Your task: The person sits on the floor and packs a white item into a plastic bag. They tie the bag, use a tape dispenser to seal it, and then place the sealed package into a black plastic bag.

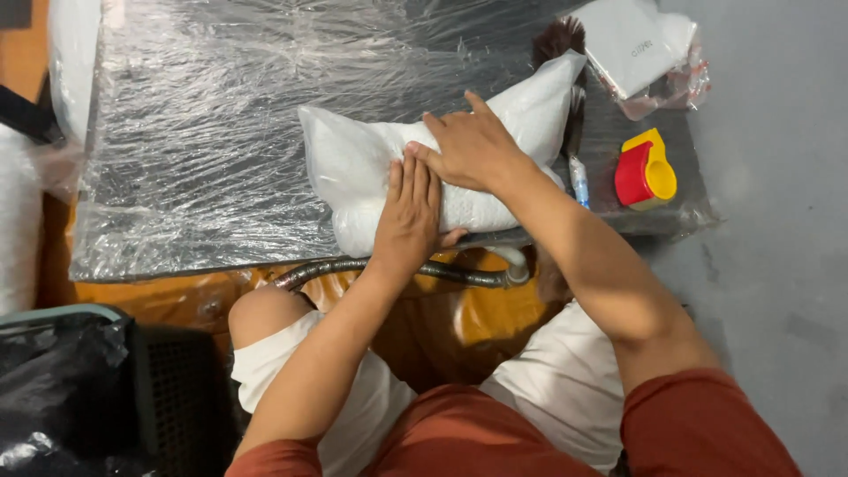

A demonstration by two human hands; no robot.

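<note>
Rust-red short sleeves, white shorts, bare forearms, no rings or watch

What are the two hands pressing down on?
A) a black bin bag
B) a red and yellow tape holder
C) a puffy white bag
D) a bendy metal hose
C: both the left hand and the right hand lie flat on the puffy white bag, which sits on the plastic-covered board; the red and yellow tape holder lies untouched off to the side.
</note>
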